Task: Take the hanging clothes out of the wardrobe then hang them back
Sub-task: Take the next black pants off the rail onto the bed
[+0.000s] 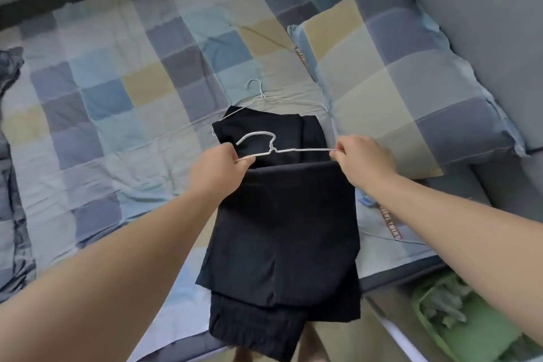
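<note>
Left hand point(219, 167) pinches the white hanger point(293, 150) at its left end, fingers curled. Black trousers point(282, 229) drape over its bar, just left of the pillow point(396, 82). Right hand point(364, 159) pinches the right end likewise. Judgement: keep the bar level and the cloth centred, or it slides.

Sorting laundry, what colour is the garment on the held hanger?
The garment is black; head view.

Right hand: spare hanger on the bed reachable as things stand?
Probably not yet. The right hand pinches one end of the held hanger, which carries the black trousers. The spare hanger lies just beyond, hook exposed, lower part hidden by a dark garment; path looks open once the hand lets go.
</note>
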Demonstrator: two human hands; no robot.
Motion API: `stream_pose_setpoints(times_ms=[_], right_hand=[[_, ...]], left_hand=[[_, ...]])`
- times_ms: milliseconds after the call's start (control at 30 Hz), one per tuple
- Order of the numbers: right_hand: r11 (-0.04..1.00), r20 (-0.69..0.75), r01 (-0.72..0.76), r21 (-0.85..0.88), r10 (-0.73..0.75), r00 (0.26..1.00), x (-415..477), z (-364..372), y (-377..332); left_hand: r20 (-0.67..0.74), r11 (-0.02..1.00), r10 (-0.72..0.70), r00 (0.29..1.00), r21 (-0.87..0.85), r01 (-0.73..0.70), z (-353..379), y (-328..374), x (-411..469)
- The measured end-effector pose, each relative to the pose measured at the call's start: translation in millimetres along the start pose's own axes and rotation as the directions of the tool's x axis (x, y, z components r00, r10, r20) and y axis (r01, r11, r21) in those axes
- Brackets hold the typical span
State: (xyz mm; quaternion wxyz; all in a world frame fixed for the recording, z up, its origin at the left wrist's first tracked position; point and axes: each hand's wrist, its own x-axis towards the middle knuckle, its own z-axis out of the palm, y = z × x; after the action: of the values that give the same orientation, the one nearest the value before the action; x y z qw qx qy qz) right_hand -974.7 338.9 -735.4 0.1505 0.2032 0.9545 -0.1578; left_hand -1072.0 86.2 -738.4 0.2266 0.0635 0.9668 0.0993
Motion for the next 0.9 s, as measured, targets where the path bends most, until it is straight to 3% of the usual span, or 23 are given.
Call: stream_pose_setpoints(times_ms=[133,367,600,900], right_hand=[[0.997,-0.004,0.039,0.064,-0.039,0.999,51.2,45.3,24.6],[0.994,0.176,0.006,0.111,-0.025,0.984,95.9,96.7,39.7],[0.977,0.256,-0.058,0.203,0.004,0.967,27.8,109.6,15.0],[0.98,0.207,-0.121,0.157,0.087,0.974,-100.8,49.3,-47.1]], left_hand=[[-0.01,1.0,0.021,1.0,-0.018,-0.021,34.7,6.4,56.4],[-0.049,0.991,0.058,0.997,-0.117,-0.063,84.2,9.2,115.0],[0.055,0.996,0.083,0.995,-0.036,-0.081,99.5,-10.4,53.8],[0.088,0.975,0.222,0.971,-0.035,-0.22,30.3,-26.3,-60.2]])
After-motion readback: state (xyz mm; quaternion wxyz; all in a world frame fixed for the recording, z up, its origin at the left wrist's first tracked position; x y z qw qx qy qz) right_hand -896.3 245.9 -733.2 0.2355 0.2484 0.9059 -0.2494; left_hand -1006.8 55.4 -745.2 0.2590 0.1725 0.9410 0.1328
